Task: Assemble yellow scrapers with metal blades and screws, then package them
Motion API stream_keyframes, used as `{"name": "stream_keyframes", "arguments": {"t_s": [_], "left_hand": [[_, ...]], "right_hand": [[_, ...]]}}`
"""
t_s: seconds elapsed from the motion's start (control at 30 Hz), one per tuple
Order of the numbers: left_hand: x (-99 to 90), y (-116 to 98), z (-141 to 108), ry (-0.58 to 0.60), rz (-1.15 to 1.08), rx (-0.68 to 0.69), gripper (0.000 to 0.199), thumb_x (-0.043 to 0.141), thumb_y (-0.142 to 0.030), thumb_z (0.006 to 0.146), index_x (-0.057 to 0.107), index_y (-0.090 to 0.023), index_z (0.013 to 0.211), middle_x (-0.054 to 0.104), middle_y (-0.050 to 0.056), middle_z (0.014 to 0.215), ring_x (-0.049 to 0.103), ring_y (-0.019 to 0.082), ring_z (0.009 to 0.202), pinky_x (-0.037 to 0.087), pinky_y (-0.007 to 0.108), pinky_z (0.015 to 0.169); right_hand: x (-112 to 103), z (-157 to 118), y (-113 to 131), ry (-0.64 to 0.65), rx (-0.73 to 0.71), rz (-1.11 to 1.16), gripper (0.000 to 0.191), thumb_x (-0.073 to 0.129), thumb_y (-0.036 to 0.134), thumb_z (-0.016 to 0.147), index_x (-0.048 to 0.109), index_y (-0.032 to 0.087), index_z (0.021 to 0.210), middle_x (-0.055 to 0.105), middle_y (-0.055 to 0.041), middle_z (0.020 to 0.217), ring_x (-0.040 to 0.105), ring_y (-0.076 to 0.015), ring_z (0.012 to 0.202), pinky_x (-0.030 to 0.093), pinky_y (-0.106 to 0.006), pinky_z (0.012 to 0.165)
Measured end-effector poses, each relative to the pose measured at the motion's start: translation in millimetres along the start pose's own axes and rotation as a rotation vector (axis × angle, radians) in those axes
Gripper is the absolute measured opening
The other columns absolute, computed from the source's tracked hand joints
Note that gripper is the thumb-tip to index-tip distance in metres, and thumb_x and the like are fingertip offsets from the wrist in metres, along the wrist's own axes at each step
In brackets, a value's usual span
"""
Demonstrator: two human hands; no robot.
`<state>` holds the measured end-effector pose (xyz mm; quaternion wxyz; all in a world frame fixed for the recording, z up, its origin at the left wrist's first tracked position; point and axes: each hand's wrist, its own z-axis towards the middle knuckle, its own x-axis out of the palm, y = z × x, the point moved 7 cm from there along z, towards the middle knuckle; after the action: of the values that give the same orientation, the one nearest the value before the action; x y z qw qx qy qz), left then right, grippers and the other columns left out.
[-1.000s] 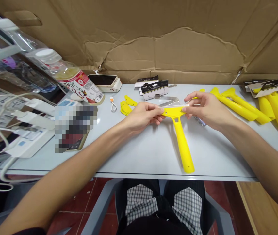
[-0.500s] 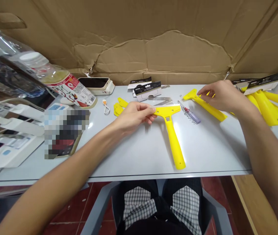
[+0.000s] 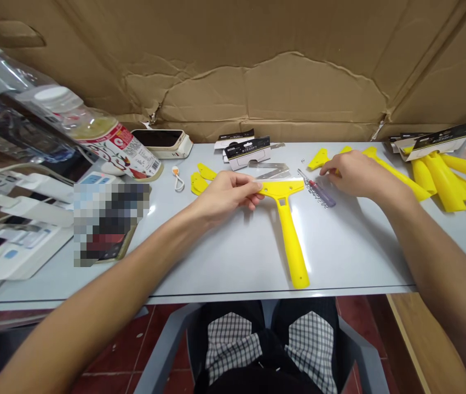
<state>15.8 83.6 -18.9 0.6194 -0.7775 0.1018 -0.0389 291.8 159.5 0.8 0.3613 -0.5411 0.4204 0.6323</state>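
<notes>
My left hand (image 3: 235,191) pinches the left end of a yellow scraper (image 3: 292,235) between thumb and fingers. The scraper's handle points toward the table's front edge, and a thin clear strip runs along the top of its head. Just behind it lie metal blades (image 3: 274,171). My right hand (image 3: 351,172) is low over the table with bent fingers, a little right of a screwdriver (image 3: 323,194) and a row of small screws (image 3: 316,191). Nothing shows in its fingers. Around that hand are more yellow scrapers (image 3: 405,178), partly hidden by it.
Yellow plates (image 3: 199,183) lie left of centre, with black-and-white packaging cards (image 3: 249,153) behind. Scraper handles (image 3: 446,180) are piled at far right. On the left are a drink bottle (image 3: 113,145), phones (image 3: 161,139) and a power strip (image 3: 23,246). Cardboard (image 3: 257,71) walls the back.
My right hand has moved left and slightly nearer, off the yellow scraper handle toward the screwdriver. That scraper now lies farther right. My left hand keeps its hold, with the held scraper shifted slightly.
</notes>
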Motion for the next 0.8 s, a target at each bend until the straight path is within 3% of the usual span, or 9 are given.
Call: {"name": "stream_keyframes", "arguments": {"t_s": [0.23, 0.4, 0.63, 0.8], "left_hand": [[-1.2, 0.7, 1.1, -0.017, 0.056, -0.008, 0.02, 0.073, -0.018, 0.095, 0.079, -0.009, 0.079, 0.072, 0.006, 0.069, 0.061, 0.01, 0.057, 0.054, 0.025, 0.063], [-0.6, -0.3, 0.4, -0.019, 0.052, -0.016, 0.021, 0.07, -0.015, 0.096, 0.078, -0.009, 0.078, 0.072, 0.006, 0.068, 0.061, 0.009, 0.056, 0.053, 0.024, 0.062], [0.3, -0.2, 0.0, -0.015, 0.045, -0.024, 0.021, 0.07, -0.014, 0.097, 0.078, -0.008, 0.08, 0.072, 0.006, 0.068, 0.062, 0.009, 0.056, 0.052, 0.023, 0.061], [0.8, -0.9, 0.1, -0.017, 0.037, -0.019, 0.023, 0.07, -0.015, 0.098, 0.077, -0.009, 0.077, 0.071, 0.005, 0.067, 0.061, 0.009, 0.056, 0.052, 0.022, 0.06]], "right_hand": [[-8.1, -12.0, 26.7, 0.137, -0.066, 0.028, 0.024, 0.068, 0.041, 0.091, 0.079, 0.026, 0.107, 0.079, -0.0036, 0.092, 0.067, -0.0227, 0.076, 0.045, -0.036, 0.066], [-0.7, -12.8, 27.5, 0.213, -0.03, 0.027, 0.023, 0.071, 0.031, 0.087, 0.076, 0.029, 0.109, 0.079, -0.001, 0.093, 0.067, -0.0206, 0.075, 0.045, -0.034, 0.064], [-7.8, -7.6, 13.4, 0.077, 0.018, -0.099, 0.035, 0.067, 0.024, 0.09, 0.078, 0.026, 0.123, 0.079, -0.0077, 0.108, 0.069, -0.0264, 0.09, 0.045, -0.038, 0.071], [-14.0, -14.8, 35.8, -0.04, -0.102, -0.05, 0.025, 0.062, 0.027, 0.095, 0.085, 0.025, 0.105, 0.078, -0.0122, 0.107, 0.069, -0.0298, 0.092, 0.046, -0.04, 0.074]]}}
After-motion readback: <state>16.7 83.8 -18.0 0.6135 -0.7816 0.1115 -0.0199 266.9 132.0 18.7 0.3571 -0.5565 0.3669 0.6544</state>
